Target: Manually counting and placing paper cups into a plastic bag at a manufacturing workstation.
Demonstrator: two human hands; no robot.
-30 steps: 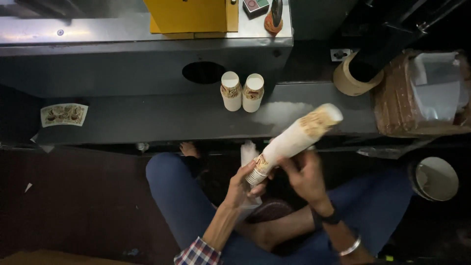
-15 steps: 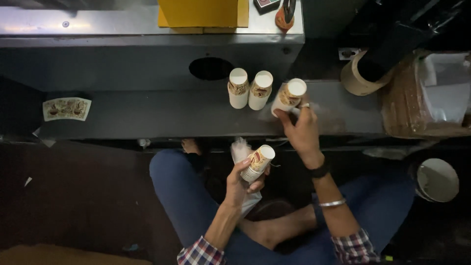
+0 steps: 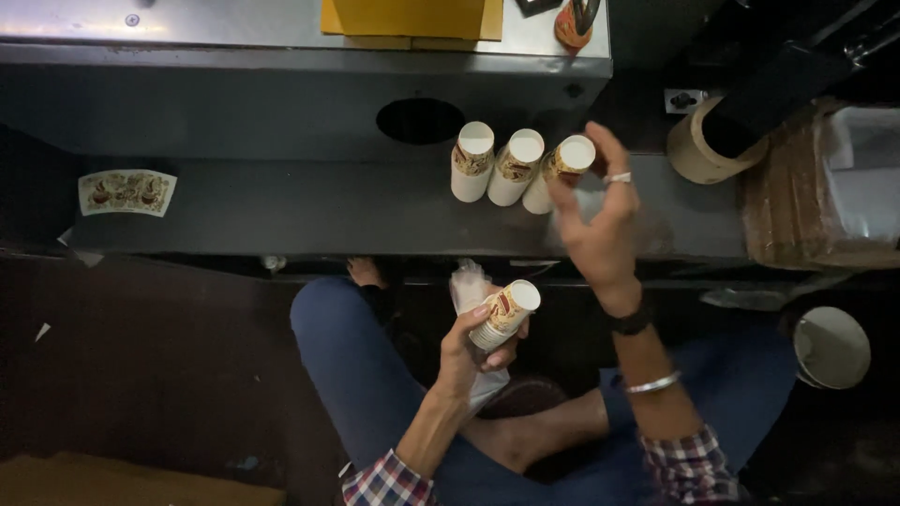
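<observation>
The left hand (image 3: 469, 342) grips a short stack of paper cups (image 3: 506, 314) below the grey shelf (image 3: 281, 206), while the right hand (image 3: 595, 220), fingers spread (holding nothing), hovers beside three upside-down cup stacks (image 3: 516, 164) standing on that shelf.

Left hand (image 3: 469, 342) grips a cup stack (image 3: 504, 315) — right hand (image 3: 600, 230), open, beside three upturned stacks (image 3: 517, 167).

short stack of printed paper cups (image 3: 506, 314) tilted in the left hand (image 3: 469, 342), bottoms up.
</observation>
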